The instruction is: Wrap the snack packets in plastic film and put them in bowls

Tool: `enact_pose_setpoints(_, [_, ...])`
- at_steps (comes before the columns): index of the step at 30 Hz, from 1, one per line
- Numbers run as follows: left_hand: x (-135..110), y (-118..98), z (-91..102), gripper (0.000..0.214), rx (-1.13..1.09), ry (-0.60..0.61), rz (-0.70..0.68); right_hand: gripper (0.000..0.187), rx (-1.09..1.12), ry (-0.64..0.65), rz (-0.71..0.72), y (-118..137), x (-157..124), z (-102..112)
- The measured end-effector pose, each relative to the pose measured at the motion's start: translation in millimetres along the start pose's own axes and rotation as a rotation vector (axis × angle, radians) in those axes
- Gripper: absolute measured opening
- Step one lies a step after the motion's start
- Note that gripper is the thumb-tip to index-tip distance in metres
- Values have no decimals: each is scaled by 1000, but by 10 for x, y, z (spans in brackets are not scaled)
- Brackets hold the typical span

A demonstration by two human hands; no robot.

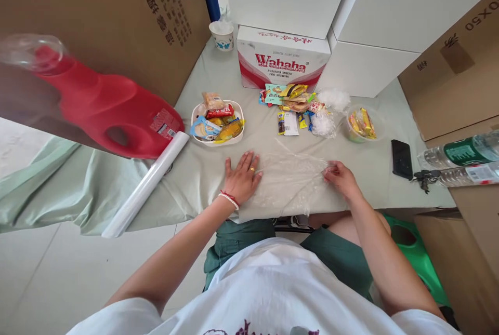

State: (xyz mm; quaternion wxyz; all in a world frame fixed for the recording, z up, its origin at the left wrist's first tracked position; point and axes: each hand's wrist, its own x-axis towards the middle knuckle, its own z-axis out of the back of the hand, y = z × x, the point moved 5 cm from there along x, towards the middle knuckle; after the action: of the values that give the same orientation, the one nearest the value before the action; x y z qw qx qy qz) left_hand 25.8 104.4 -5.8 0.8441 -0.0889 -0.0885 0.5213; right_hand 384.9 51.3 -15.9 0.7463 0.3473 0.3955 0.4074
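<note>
Two hands on plastic film [290,182] at table [202,169] edge, left hand [242,176] flat, fingers spread, right hand [340,176] pinching its side.

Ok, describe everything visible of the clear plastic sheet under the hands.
The clear plastic sheet is thin, see-through film, wrinkled and creased, so the pale green cloth beneath shows through it. It lies spread out on that cloth, and its near border reaches the table's near edge. The left hand rests flat on its left side with fingers spread. The right hand seems to pinch its right edge. Nothing else appears to touch it.
</note>
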Motion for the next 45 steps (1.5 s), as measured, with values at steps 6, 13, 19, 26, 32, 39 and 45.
enact_pose_setpoints(6, [-28,7,-30,60,29,26,-38,27,-607,-203,388,882,460,267])
enact_pose_setpoints(13, [-13,5,-31,62,9,57,-22,36,-1066,-172,711,2011,1367,-760])
enact_pose_setpoints(19, [-14,17,-41,71,-10,54,-10,27,-855,-256,758,2147,1385,-546])
enact_pose_setpoints(26, [-10,-4,-59,74,-11,61,-16,35,-110,123,284,1651,462,94])
enact_pose_setpoints(32, [-8,-14,-61,76,-9,47,-11,31,-337,958,294,1525,-274,-440])
enact_pose_setpoints(39, [-11,-17,-39,77,18,33,9,29,-840,852,532,1518,35,-1175])
enact_pose_setpoints(45, [-105,-81,13,65,20,-64,-105,42,-805,590,701,1310,-198,-1075])
